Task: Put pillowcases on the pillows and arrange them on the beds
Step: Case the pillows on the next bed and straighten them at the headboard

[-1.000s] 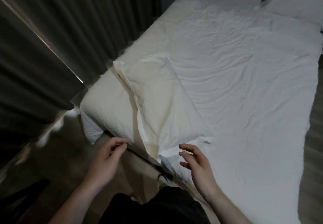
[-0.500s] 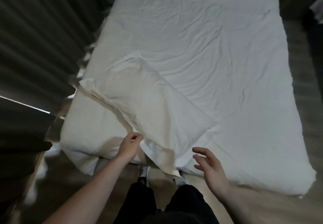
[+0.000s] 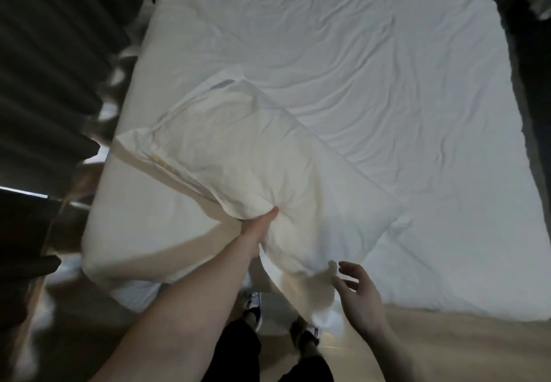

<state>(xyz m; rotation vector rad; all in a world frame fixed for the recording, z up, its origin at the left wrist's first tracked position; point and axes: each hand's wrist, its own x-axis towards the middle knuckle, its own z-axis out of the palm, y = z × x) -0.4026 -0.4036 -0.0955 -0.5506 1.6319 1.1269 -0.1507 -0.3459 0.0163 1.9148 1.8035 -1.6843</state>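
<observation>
A cream pillow [image 3: 238, 149] lies slantwise on the near left corner of the bed [image 3: 357, 68], partly inside a white pillowcase [image 3: 351, 203] whose loose open end hangs over the bed's near edge. My left hand [image 3: 261, 229] pinches the pillow's near edge, thumb on top, fingers hidden under the fabric. My right hand [image 3: 356, 298] hovers open just right of the hanging pillowcase end, not touching it.
The bed's white sheet is wrinkled. Dark curtains [image 3: 50, 83] hang along the left side, close to the mattress. A wooden floor [image 3: 447, 349] runs along the near edge. My feet [image 3: 307, 337] stand against the bed's foot. Dark furniture [image 3: 530, 54] flanks the right side.
My left hand has reached forward and gripped the pillow's near edge, bunching it. The right hand stayed open beside the hanging pillowcase end. The view swung to look down the bed.
</observation>
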